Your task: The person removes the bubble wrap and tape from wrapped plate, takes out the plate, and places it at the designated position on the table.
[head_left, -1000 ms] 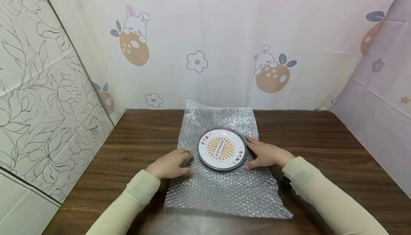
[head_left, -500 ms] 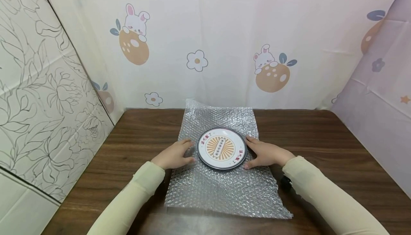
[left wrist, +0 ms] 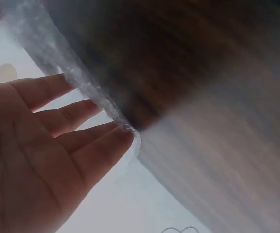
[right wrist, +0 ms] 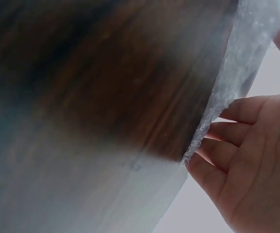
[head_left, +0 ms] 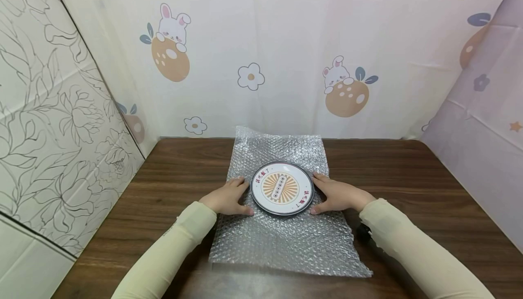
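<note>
A round white plate (head_left: 282, 189) with a dark rim, an orange sunburst and red characters lies face up on a sheet of bubble wrap (head_left: 286, 249). My left hand (head_left: 229, 196) rests on the wrap at the plate's left side, thumb and fingers spread, fingertips right by the rim. On the other side, my right hand (head_left: 342, 196) has its thumb and fingers spread along the right rim. Both wrist views show extended fingers over the edge of the wrap, in the left wrist view (left wrist: 43, 150) and the right one alike; the plate is hidden there.
The bubble wrap lies on a dark wood-grain table (head_left: 180, 167), its far end reaching the patterned curtain (head_left: 286, 62) behind. A panel with line-drawn flowers (head_left: 77, 112) stands to the left. A small black object (head_left: 363, 232) shows beneath the right sleeve.
My left hand has moved right and slightly forward, up to the plate's left rim. My right hand has stayed at the right rim, and the plate has hardly moved.
</note>
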The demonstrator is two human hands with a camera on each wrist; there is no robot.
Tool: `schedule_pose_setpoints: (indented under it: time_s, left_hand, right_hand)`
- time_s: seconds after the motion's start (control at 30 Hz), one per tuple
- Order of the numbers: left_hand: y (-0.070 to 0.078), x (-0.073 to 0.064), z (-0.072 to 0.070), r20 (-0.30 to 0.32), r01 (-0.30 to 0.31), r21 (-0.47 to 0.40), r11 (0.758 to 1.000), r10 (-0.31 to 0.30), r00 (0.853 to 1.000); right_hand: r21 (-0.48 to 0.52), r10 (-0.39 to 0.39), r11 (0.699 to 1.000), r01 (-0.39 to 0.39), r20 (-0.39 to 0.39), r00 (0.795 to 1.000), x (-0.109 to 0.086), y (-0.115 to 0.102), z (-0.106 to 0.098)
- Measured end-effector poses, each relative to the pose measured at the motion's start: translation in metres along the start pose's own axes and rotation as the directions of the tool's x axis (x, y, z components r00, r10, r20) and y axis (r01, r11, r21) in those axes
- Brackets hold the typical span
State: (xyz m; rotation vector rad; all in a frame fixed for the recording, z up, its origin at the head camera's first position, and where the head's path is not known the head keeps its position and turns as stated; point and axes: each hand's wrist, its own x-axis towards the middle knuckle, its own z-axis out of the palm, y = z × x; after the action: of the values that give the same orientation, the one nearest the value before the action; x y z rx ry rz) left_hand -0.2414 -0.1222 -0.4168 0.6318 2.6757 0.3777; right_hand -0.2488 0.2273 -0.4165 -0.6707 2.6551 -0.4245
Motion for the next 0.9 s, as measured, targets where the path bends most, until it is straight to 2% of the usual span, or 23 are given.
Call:
schedule_pose_setpoints:
  time_s: [0.33,0.5,0.67,0.8,0.9]
  left_hand:
    - [0.003,0.001,0.001,0.048,0.001,0.028,1.0,-0.002,0.999]
    - [0.003,0.0,0.002,0.079,0.008,0.049,0.999,-0.012,0.997]
    - [0.003,-0.001,0.002,0.088,0.013,0.053,0.999,-0.018,0.996]
    - [0.002,-0.001,0.001,0.101,0.003,0.051,0.999,-0.009,0.995]
    - [0.0,-0.002,0.0,0.116,-0.006,0.016,1.0,0.004,0.993]
  right_hand:
    - [0.091,-0.01,0.996,0.011,-0.016,1.0,-0.002,0.002,-0.004]
    - [0.113,-0.032,0.993,0.043,-0.097,0.995,-0.002,-0.001,-0.012]
    - [0.166,-0.027,0.984,0.061,-0.202,0.979,0.0,-0.008,-0.019]
    - [0.254,0.003,0.965,0.06,-0.242,0.97,0.004,-0.01,-0.019]
    - [0.302,0.037,0.952,0.043,-0.252,0.967,0.008,-0.01,-0.017]
